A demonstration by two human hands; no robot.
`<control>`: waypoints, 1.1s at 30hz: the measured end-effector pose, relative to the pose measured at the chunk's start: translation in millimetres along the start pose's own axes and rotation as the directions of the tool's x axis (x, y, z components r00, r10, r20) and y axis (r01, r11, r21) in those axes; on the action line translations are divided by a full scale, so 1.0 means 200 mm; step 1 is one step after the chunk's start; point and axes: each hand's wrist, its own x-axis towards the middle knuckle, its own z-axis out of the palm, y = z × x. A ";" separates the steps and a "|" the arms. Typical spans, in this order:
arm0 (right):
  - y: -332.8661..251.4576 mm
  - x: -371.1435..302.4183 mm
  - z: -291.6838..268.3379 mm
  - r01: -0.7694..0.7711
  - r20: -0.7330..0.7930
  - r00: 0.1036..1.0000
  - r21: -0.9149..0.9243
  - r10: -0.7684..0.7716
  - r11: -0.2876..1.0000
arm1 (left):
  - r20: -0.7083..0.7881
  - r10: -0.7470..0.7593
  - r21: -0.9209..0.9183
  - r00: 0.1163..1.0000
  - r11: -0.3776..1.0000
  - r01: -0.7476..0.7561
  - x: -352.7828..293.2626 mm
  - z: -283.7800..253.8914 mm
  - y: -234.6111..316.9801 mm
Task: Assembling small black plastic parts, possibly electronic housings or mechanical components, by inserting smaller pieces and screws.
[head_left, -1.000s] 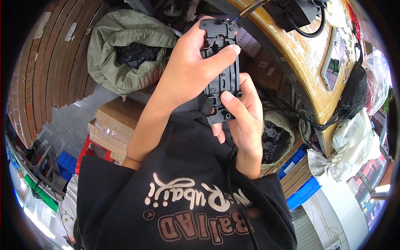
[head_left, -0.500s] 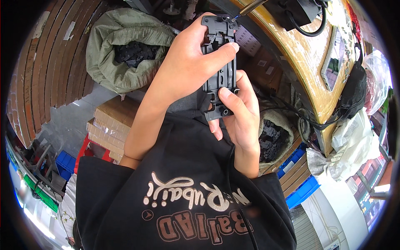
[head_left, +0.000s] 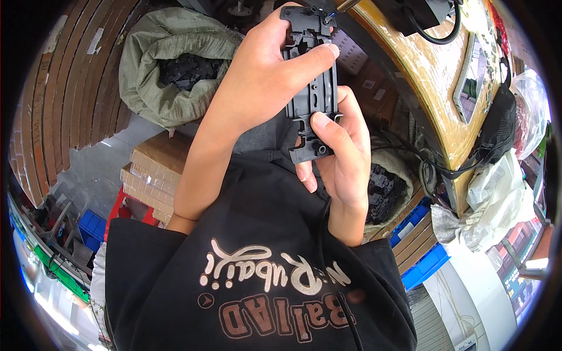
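Note:
A long black plastic bracket (head_left: 312, 96) with slots and holes is held upright in front of my chest by both hands. My left hand (head_left: 263, 82) wraps its upper half, thumb laid across the front. My right hand (head_left: 342, 158) holds the lower end, thumb pressed on the face near the bottom. The bracket's top end meets the metal tip of a tool (head_left: 335, 11) that sticks out from the wooden bench edge. My black printed shirt (head_left: 263, 281) fills the lower part of the view.
A green sack (head_left: 149, 70) of black plastic parts lies at the upper left, with stacked cardboard boxes (head_left: 149, 172) below it. A second sack of black parts (head_left: 389, 187) sits under the wooden bench (head_left: 430, 82). Blue bins (head_left: 424, 266) and black cables are at the right.
Both hands have lifted the bracket upward, bringing its top end against the tool tip. The grip of each hand is the same.

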 end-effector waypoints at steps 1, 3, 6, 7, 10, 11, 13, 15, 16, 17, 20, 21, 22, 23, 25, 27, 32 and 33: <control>0.00 0.00 0.00 0.000 0.001 1.000 0.000 0.000 1.000 | -0.001 0.000 0.001 1.000 1.000 0.000 0.00 0.00 0.00; -0.01 0.00 0.01 -0.011 0.002 1.000 0.003 0.011 1.000 | 0.002 0.012 0.017 1.000 1.000 -0.012 0.00 -0.01 0.00; -0.01 0.00 0.01 -0.006 -0.008 1.000 0.006 0.006 1.000 | 0.006 -0.038 -0.010 0.999 0.999 0.039 0.00 -0.01 0.01; -0.01 0.00 0.01 -0.004 -0.007 1.000 0.007 0.004 1.000 | 0.007 -0.038 -0.008 0.999 0.999 0.038 0.00 0.00 0.01; -0.02 0.00 0.01 -0.005 -0.007 1.000 0.003 0.005 1.000 | -0.011 -0.030 -0.046 0.999 0.998 0.030 0.00 0.00 0.00; -0.02 0.00 0.02 -0.007 -0.007 1.000 0.008 0.007 1.000 | -0.002 -0.050 -0.055 0.999 0.997 0.050 0.00 0.00 0.00; -0.02 0.00 0.02 -0.008 -0.006 1.000 0.015 0.008 1.000 | -0.011 -0.063 -0.082 0.998 0.995 0.062 0.00 0.00 0.00; -0.01 0.00 0.01 -0.002 -0.005 1.000 0.014 0.002 1.000 | -0.007 -0.068 -0.112 0.998 0.991 0.067 -0.01 0.01 -0.01; -0.01 0.00 0.01 0.000 -0.005 1.000 0.010 0.000 1.000 | -0.005 -0.076 -0.146 0.997 0.987 0.074 -0.01 0.01 -0.02; -0.01 -0.01 0.01 -0.017 -0.023 1.000 -0.001 0.017 1.000 | 0.008 -0.089 -0.128 0.996 0.988 0.089 -0.02 0.00 -0.02; 0.02 0.00 -0.02 -0.048 -0.014 0.999 -0.021 0.048 0.999 | 0.019 -0.094 -0.153 0.995 0.984 0.096 -0.02 -0.01 -0.05; 0.01 -0.01 -0.03 -0.055 -0.020 0.998 -0.023 0.055 0.998 | 0.034 -0.104 -0.140 0.994 0.984 0.108 -0.03 0.00 -0.06; 0.02 -0.02 -0.04 -0.039 -0.025 0.999 -0.008 0.039 0.999 | 0.049 -0.102 -0.125 0.994 0.986 0.107 -0.03 0.01 -0.07; 0.02 -0.04 -0.06 -0.048 -0.039 0.998 -0.036 0.046 0.998 | 0.047 -0.142 -0.125 0.989 0.981 0.147 -0.05 0.03 -0.08; 0.06 -0.06 -0.14 -0.034 -0.078 0.997 -0.087 0.027 0.996 | 0.063 -0.162 -0.092 0.985 0.982 0.167 -0.06 0.07 -0.14; 0.12 -0.10 -0.26 -0.003 -0.199 0.979 -0.243 -0.047 0.970 | 0.210 -0.243 -0.072 0.947 0.962 0.262 -0.09 0.06 -0.21; 0.42 -0.39 -0.73 0.127 -0.409 0.639 -0.779 -0.651 0.614 | 0.109 -0.453 0.250 0.885 0.874 0.416 -0.17 -0.03 -0.47; 0.50 -0.48 -0.87 0.150 -0.499 0.508 -0.751 -0.701 0.643 | 0.060 -0.470 0.311 0.881 0.847 0.431 -0.19 -0.06 -0.55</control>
